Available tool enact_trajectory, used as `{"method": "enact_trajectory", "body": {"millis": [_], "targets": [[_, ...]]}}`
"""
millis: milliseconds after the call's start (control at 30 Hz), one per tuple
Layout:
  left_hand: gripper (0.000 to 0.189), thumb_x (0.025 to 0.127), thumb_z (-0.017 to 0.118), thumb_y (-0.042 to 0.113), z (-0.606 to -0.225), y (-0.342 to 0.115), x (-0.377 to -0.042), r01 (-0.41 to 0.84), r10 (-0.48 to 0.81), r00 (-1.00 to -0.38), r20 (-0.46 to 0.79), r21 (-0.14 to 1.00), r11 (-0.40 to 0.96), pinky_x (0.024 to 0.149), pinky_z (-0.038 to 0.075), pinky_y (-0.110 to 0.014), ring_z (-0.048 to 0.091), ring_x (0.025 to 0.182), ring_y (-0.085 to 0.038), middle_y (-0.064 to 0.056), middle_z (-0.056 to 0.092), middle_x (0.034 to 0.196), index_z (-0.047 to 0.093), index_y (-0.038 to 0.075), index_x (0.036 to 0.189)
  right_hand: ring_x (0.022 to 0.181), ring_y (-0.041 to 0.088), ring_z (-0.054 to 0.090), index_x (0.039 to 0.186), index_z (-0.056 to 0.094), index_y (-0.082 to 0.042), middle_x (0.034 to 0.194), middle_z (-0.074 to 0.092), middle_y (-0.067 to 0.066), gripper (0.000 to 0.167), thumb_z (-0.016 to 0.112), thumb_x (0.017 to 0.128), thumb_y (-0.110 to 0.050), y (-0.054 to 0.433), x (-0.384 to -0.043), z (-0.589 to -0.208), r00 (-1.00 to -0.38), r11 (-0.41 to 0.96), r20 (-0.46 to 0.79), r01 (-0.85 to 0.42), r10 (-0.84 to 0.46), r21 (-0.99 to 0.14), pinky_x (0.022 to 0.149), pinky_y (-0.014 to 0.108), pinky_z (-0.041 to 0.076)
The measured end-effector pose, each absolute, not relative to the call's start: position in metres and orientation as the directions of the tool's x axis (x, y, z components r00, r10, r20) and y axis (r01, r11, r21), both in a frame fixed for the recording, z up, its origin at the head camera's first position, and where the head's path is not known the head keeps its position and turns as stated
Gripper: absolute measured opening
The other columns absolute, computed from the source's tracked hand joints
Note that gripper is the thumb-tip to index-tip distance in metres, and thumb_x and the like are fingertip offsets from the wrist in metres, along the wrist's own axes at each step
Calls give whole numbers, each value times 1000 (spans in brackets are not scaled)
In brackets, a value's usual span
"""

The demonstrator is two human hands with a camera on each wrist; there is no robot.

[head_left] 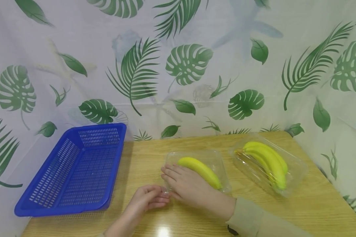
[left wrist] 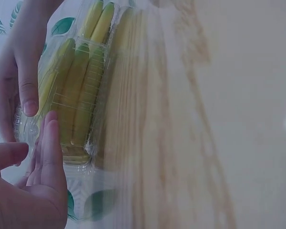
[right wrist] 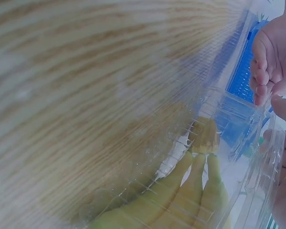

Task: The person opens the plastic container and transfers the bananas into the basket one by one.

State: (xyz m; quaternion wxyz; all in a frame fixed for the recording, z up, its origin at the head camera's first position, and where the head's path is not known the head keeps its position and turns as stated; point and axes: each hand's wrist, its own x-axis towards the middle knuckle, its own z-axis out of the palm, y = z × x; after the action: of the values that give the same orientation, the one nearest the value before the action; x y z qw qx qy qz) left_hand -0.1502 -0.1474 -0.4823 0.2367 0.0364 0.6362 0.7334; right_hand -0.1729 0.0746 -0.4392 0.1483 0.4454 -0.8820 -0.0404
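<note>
A clear plastic clamshell container lies on the table with yellow bananas inside; in the right wrist view the bananas join at a brown stem end. My left hand is at the container's near-left corner, its thumb and fingers pinching the clear edge. My right hand lies across the container's left part with fingers extended, pressing on the lid and hiding part of the bananas. In the left wrist view the right hand reaches down beside the container.
To the left stands a blue perforated plastic basket. A second clear container with bananas sits at the right on the wooden table. Behind the table hangs a leaf-patterned cloth.
</note>
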Motion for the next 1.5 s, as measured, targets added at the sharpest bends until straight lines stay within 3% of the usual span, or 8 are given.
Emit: {"method": "enact_trajectory", "body": {"millis": [267, 600, 833, 1300, 1500], "targets": [[40, 109, 55, 11, -484, -148, -154, -308, 402, -881, -250, 947, -87, 89, 67, -26, 79, 93, -10, -19, 80, 114, 57, -22, 132, 148, 21, 53, 143, 66, -12, 157, 59, 4, 47, 63, 105, -41, 74, -173, -437, -530, 579, 248, -789, -811, 205, 128, 36, 42], [36, 109, 56, 11, -483, -149, -153, -331, 404, -875, -268, 939, -94, 89, 66, -25, 79, 93, -10, -12, 82, 109, 60, -18, 130, 148, 21, 54, 138, 69, -14, 155, 61, 4, 42, 65, 105, -39, 73, -175, -437, -509, 555, 236, -805, -827, 209, 126, 36, 44], [35, 108, 57, 11, -482, -149, -153, -337, 398, -875, -275, 937, -94, 89, 66, -25, 79, 93, -10, -8, 82, 107, 62, -15, 130, 144, 21, 58, 128, 74, -16, 148, 67, 4, 31, 66, 104, -33, 71, -176, -436, -453, 515, 270, -824, -850, 238, 124, 35, 46], [28, 102, 63, 4, -481, -152, -153, -349, 429, -861, -272, 931, -111, 89, 66, -24, 79, 92, -9, -2, 82, 100, 66, -12, 124, 137, 21, 65, 118, 78, -13, 135, 74, 4, 27, 69, 101, -33, 70, -179, -439, -358, 458, 325, -830, -875, 320, 120, 32, 50], [28, 100, 65, 3, -481, -153, -152, -344, 427, -861, -276, 935, -90, 91, 66, -26, 79, 94, -11, -4, 82, 103, 66, -12, 124, 133, 20, 67, 115, 78, -13, 132, 76, 5, 29, 71, 100, -37, 70, -180, -439, -343, 450, 344, -840, -874, 304, 118, 31, 52]]}}
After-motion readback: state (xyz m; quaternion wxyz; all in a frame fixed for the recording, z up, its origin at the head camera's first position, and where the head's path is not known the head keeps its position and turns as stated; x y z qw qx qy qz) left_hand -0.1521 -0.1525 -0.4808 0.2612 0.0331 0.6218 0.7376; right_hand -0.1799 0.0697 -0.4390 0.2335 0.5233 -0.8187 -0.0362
